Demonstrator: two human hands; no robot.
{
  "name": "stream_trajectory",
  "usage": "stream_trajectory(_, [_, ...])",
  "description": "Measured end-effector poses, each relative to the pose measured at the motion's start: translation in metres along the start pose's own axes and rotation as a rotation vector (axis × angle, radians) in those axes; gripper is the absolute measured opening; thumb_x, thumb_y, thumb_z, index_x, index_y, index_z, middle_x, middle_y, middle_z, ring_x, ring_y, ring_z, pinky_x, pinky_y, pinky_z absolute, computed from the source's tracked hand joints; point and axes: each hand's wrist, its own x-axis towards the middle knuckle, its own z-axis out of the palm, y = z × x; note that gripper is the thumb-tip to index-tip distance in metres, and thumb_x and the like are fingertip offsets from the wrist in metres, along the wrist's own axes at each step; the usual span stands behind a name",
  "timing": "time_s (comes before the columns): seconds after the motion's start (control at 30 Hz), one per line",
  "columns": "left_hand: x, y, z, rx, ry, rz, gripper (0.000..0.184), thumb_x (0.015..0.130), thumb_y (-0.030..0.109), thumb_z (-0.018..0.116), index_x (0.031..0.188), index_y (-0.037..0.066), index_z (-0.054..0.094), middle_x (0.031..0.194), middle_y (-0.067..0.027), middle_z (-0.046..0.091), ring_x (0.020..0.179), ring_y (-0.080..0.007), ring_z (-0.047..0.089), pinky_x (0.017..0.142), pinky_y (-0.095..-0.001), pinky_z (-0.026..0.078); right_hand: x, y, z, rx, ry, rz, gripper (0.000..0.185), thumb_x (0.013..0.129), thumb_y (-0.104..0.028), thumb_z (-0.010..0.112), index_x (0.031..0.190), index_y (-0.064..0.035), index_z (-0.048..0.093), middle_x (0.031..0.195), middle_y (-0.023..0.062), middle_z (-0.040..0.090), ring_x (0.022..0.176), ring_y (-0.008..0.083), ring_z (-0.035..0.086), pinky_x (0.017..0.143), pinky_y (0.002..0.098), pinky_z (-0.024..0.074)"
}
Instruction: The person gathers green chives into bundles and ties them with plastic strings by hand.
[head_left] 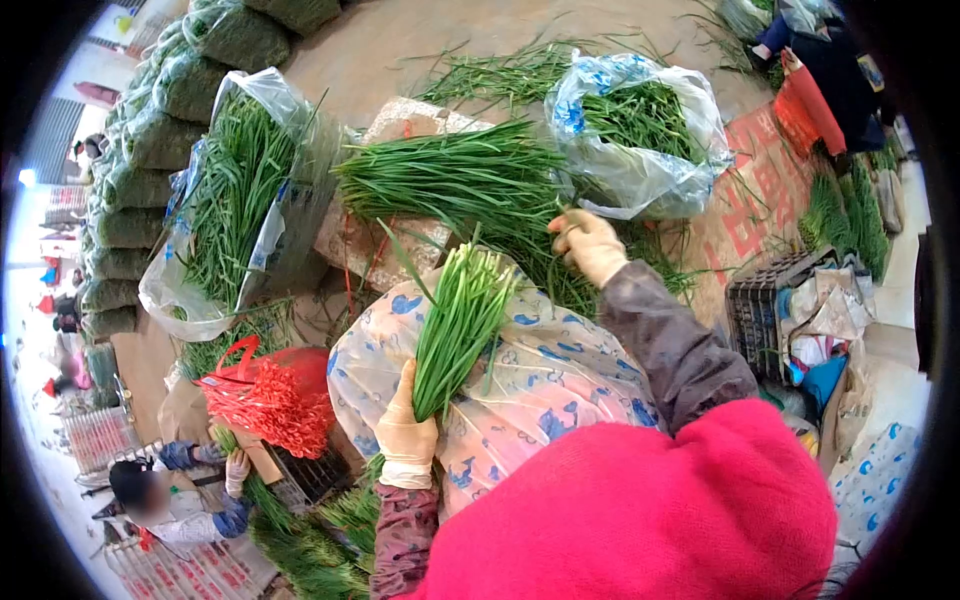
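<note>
My left hand, in a pale glove, is wrapped round a bunch of garlic chives. The bunch tilts up and away over my lap, its pale cut ends at the top. My right hand, gloved too, is to the right of a big pile of chives. Its fingers are curled together near the loose leaves; what they pinch, if anything, is too small to name. The pile lies across a pale block with red string on it. A blue-patterned plastic apron covers my lap.
Open plastic bags of chives stand at left and right. A red bag of red ties sits at lower left, near a co-worker handling chives. At right is a black crate. Stuffed bags are stacked at far left.
</note>
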Motion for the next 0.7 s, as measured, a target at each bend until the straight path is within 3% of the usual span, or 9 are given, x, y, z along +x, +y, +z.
stream_trajectory(0.07, [-0.001,-0.001,0.004,0.077,-0.019,-0.053,0.063,0.079,0.002,0.065,0.138,0.012,0.047,0.112,-0.0158,0.066,0.097,-0.0225,0.067,0.08,-0.0295,0.05,-0.021,-0.024,0.0,-0.01,0.035,-0.043,0.021,0.095,-0.018,0.05,0.108,-0.0054,0.062,0.078,0.0073,0.065,0.066,0.0135,0.059,0.057,0.0232,0.0469])
stream_trajectory(0.13, [0.001,-0.008,0.009,0.011,0.06,0.072,0.067,0.076,0.004,0.064,0.139,0.022,0.046,0.102,-0.018,0.066,0.082,-0.0345,0.067,0.069,-0.0385,0.051,-0.045,-0.039,0.016,-0.395,-0.079,-0.892,0.019,0.093,-0.014,0.053,0.107,-0.004,0.06,0.078,0.0082,0.065,0.068,0.0172,0.063,0.056,0.0263,0.0477])
stream_trajectory(0.2, [0.004,-0.001,0.007,0.059,0.048,0.069,0.067,0.076,0.003,0.063,0.139,0.023,0.047,0.101,-0.0177,0.066,0.082,-0.0349,0.066,0.069,-0.039,0.051,-0.066,-0.05,0.037,-0.584,-0.222,-0.708,0.019,0.09,-0.012,0.053,0.108,-0.0064,0.058,0.081,0.0079,0.067,0.07,0.0198,0.066,0.056,0.0311,0.0491])
stream_trajectory(0.27, [0.006,0.007,0.005,0.109,0.039,0.061,0.067,0.076,0.003,0.061,0.138,0.023,0.047,0.101,-0.0174,0.067,0.081,-0.0352,0.066,0.069,-0.0395,0.051,-0.071,-0.064,0.055,-0.993,-0.121,-0.603,0.029,0.082,-0.019,0.06,0.11,-0.011,0.057,0.072,0.012,0.065,0.062,0.0292,0.065,0.055,0.0393,0.0506])
stream_trajectory(0.33, [0.004,0.009,0.002,0.176,-0.022,0.022,0.067,0.075,0.002,0.064,0.138,0.02,0.047,0.101,-0.0189,0.067,0.088,-0.033,0.067,0.073,-0.0368,0.051,-0.063,-0.057,0.065,-1.036,-0.143,-0.607,0.024,0.082,-0.02,0.06,0.104,-0.012,0.058,0.064,0.0119,0.061,0.061,0.0324,0.062,0.053,0.041,0.0481])
stream_trajectory(0.47, [0.003,0.008,-0.003,0.132,-0.016,0.017,0.068,0.075,0.003,0.065,0.138,0.022,0.047,0.097,-0.0193,0.067,0.086,-0.0352,0.066,0.072,-0.0386,0.051,-0.059,-0.057,0.056,-1.022,-0.195,-0.738,0.021,0.082,-0.022,0.061,0.101,-0.0123,0.06,0.065,0.0119,0.061,0.06,0.0325,0.062,0.053,0.0413,0.0482])
stream_trajectory(0.57, [0.005,0.011,-0.004,0.158,-0.06,-0.02,0.068,0.075,0.005,0.067,0.138,0.023,0.047,0.098,-0.0194,0.066,0.086,-0.0357,0.066,0.072,-0.0392,0.051,-0.043,-0.04,0.023,-0.961,0.101,-0.668,0.018,0.086,-0.021,0.056,0.097,-0.011,0.066,0.074,0.0149,0.065,0.068,0.0338,0.064,0.058,0.0404,0.0505])
stream_trajectory(0.63, [0.005,0.014,-0.006,0.178,-0.049,-0.004,0.069,0.075,0.006,0.068,0.138,0.023,0.047,0.098,-0.0193,0.066,0.086,-0.0356,0.066,0.072,-0.0397,0.051,-0.028,-0.018,-0.013,-0.917,0.287,-0.511,0.022,0.087,-0.023,0.05,0.09,-0.009,0.066,0.083,0.018,0.066,0.076,0.0383,0.064,0.067,0.0472,0.0507])
stream_trajectory(0.7, [0.005,0.013,-0.006,0.204,-0.037,0.013,0.069,0.075,0.007,0.069,0.138,0.023,0.047,0.098,-0.0193,0.066,0.086,-0.0355,0.065,0.072,-0.0402,0.051,-0.023,-0.01,-0.053,-1.16,0.194,-0.163,0.024,0.087,-0.023,0.05,0.092,-0.0086,0.068,0.09,0.0196,0.067,0.087,0.0372,0.064,0.074,0.0468,0.0508])
